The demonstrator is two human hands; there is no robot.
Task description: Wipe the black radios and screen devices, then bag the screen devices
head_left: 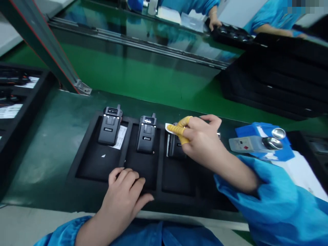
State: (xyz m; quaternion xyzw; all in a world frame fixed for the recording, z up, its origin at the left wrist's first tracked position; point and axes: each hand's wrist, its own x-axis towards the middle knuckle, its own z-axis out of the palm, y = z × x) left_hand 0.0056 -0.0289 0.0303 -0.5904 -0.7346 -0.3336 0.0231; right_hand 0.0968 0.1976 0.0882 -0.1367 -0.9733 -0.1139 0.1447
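Yellow finger cots cover fingers of my right hand [198,138], which pinches a small white wipe [167,128] over the top of a walkie-talkie [176,148]. That walkie-talkie is partly hidden behind the hand. Two more black walkie-talkies, one at the left [110,126] and one in the middle [147,136], lie face up in compartments of the black foam tray [160,171]. Beneath the left one, a white paper slip [120,137] sticks out. My left hand [125,191] rests on the tray's front edge, fingers slightly bent and apart, holding nothing.
To the right, a clear bottle [247,144] lies by a blue packet [256,130] and white sheets [302,171]. Another loaded tray [28,119] stands left, near a slanted metal post [48,44]. Black trays [276,75] are stacked at the back right; co-workers' hands [214,23] show beyond.
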